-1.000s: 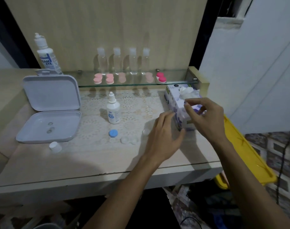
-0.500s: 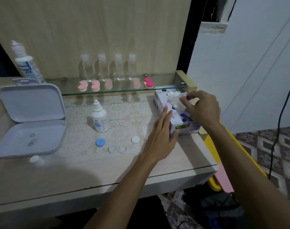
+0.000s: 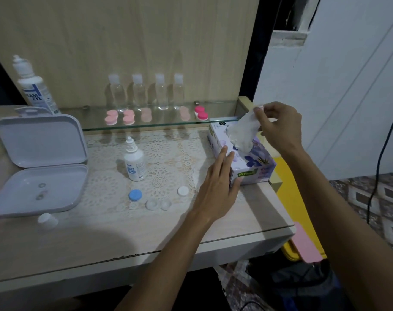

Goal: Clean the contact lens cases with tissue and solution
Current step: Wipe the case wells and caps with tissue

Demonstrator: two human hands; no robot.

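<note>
The right hand (image 3: 280, 124) pinches the top corner of a tissue (image 3: 243, 131) betw. thumb and fingertips, other fingers curled loosely; the sheet is drawn up and slightly right, its lower part apparently not yet out of the slot of the tissue box (image 3: 253, 162). The left hand (image 3: 218, 187) lies flat w/ straight fingers against the box's near-left side, holding nothing, prob. bracing it so it doesn't lift.

Key relation: the tissue's long axis runs from the slot diagonally up-right to the pinch, so a pull along that line, away from the box, should free it. The open lens case (image 3: 158, 204) sits on the table (image 3: 101, 239) to the left of the left hand, near the front of the lace mat (image 3: 164, 158), w/ a blue cap (image 3: 135, 195) just left of it and a white cap (image 3: 183, 191) just right. The left hand is clearly the nearer one to the case; the right w/ tissue must cross over the box and down-left to reach it. The small solution bottle (image 3: 134, 162) stands upright behind the caps, uncapped; the loose white cap (image 3: 47, 219) at far left may be its lid.

Materials: tissue is thin, soft, crumpled, prob. tears easily if jerked; box is light printed cardboard, rectangular, long axis going front-to-back; case is clear hard plastic, two shallow round wells joined; caps smooth round plastic; mat is openwork lace under what looks like a glass top
</note>
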